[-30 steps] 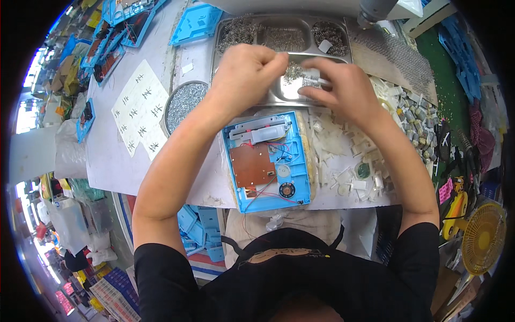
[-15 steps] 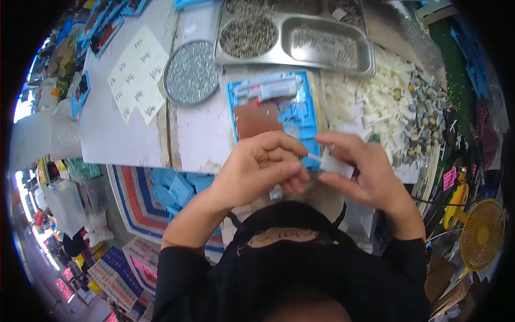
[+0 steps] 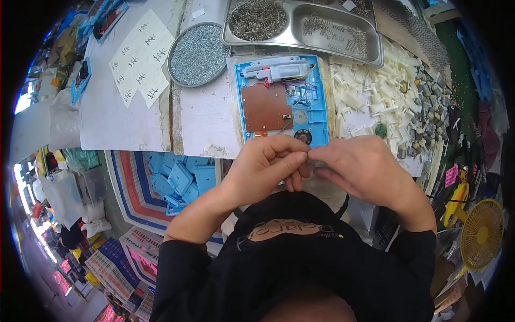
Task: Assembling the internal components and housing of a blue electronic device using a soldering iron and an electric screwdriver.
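Note:
My left hand (image 3: pixel 271 165) and my right hand (image 3: pixel 362 170) meet at the fingertips just in front of a blue plastic case (image 3: pixel 319 115). Thumb and fingers of the left are pinched together; the right curls inward with its back up. Whatever lies between the fingers is hidden. Inside the case sit a brown circuit board (image 3: pixel 264 107), a white-grey plastic unit (image 3: pixel 289 71), thin wires and a round black part (image 3: pixel 303 137) close to my fingertips.
Left of the case stands a round tray of small screws (image 3: pixel 197 56). A steel compartment tray (image 3: pixel 300 43) of springs and small metal parts lies behind. White plastic pieces (image 3: pixel 357 88) and small motors (image 3: pixel 424 102) are heaped to the right. Below the table, a striped bag holds blue cases (image 3: pixel 182 180).
The white plastic piece visible in my right hand is now out of sight. My right hand has turned over and closed in to the left hand's fingertips. The view has shifted slightly.

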{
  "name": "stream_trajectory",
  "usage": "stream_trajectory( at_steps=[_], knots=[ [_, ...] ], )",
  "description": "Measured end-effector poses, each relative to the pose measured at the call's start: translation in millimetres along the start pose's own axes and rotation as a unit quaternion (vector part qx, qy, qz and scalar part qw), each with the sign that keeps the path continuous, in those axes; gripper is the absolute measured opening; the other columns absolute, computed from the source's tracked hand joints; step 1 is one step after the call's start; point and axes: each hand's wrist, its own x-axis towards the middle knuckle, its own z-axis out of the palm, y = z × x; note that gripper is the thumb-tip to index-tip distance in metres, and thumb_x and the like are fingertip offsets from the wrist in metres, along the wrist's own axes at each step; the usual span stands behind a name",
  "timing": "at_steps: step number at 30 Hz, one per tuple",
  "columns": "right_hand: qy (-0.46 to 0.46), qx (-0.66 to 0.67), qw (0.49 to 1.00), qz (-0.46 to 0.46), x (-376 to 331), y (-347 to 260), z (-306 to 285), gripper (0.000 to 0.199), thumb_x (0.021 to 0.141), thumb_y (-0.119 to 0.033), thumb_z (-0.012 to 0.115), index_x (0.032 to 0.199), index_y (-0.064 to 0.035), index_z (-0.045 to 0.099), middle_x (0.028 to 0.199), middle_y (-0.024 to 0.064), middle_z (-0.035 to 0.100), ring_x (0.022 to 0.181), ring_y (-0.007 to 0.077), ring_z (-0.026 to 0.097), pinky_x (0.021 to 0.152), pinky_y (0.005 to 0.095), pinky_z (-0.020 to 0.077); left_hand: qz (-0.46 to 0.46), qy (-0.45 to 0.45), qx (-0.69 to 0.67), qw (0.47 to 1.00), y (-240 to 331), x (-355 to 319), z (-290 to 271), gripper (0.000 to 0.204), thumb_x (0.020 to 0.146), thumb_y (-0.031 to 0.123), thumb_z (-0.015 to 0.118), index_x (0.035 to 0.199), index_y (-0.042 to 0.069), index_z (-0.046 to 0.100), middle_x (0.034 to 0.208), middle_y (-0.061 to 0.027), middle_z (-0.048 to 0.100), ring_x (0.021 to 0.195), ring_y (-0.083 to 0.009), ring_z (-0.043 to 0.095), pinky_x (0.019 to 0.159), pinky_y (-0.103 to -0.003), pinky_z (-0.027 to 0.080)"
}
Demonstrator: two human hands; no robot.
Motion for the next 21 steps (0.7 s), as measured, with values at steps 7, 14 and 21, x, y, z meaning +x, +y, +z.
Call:
stream_trajectory(
  at_steps=[7,14,21],
  knots=[
    [0.048,0.057,0.997,-0.014,-7,0,0,0.04,0.079,-0.007,0.078,0.115,-0.0048,0.062,0.094,0.0118,0.069,0.073,0.0305,0.068,0.065,0.0391,0.055,-0.068,-0.05,0.036,0.996,15,-2,-3,0.02,0.105,0.013,0.058,0.113,-0.004,0.065,0.08,-0.0046,0.068,0.064,-0.0086,0.065,0.056,-0.023,0.051],
    [-0.007,0.165,0.984,0.074,-34,16,-4,0.04,0.082,0.0,0.077,0.12,0.0009,0.063,0.102,0.0159,0.07,0.085,0.0258,0.07,0.073,0.0351,0.0561,-0.11,-0.087,0.174,0.975,41,17,1,0.027,0.106,0.022,0.057,0.103,-0.002,0.07,0.078,-0.0062,0.071,0.063,-0.0111,0.068,0.052,-0.024,0.05],
    [0.149,0.682,0.696,0.167,-65,30,25,0.039,0.085,-0.004,0.079,0.119,0.0048,0.061,0.103,0.018,0.072,0.083,0.0238,0.073,0.076,0.0332,0.0584,0.247,0.153,0.661,0.692,30,76,-6,0.019,0.093,0.023,0.069,0.095,0.004,0.072,0.08,-0.0153,0.071,0.069,-0.0316,0.069,0.061,-0.039,0.053]
  ],
)
